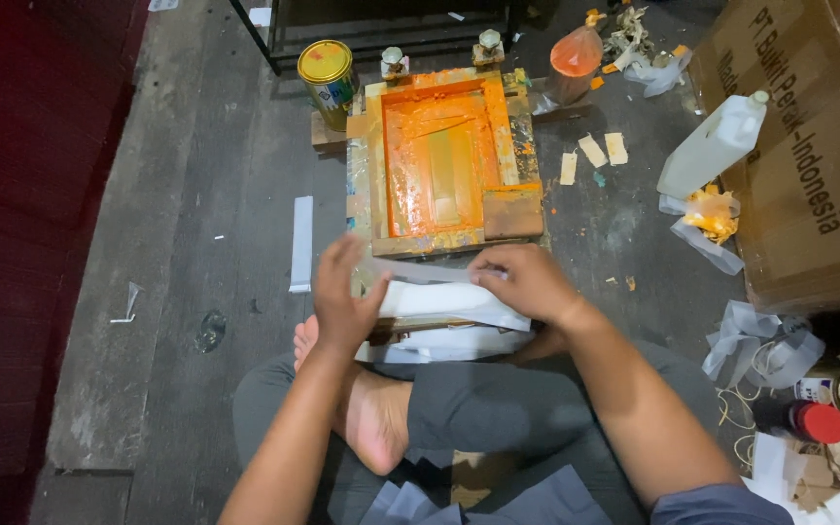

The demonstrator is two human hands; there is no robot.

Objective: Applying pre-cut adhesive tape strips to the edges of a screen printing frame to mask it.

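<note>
While you sit cross-legged, your left hand and right hand each pinch an end of a thin clear plastic sheet (probably light, limp, slippery), stretched just before the orange-stained printing frame.

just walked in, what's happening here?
A person sits cross-legged on the grey floor, both hands over a stack of white plastic sheets. The left hand and right hand stretch a thin translucent plastic strip between their fingers. Just beyond lies an orange-inked wooden screen-printing frame, with a yellow-lidded tin can and a white plastic jug nearby.
</note>
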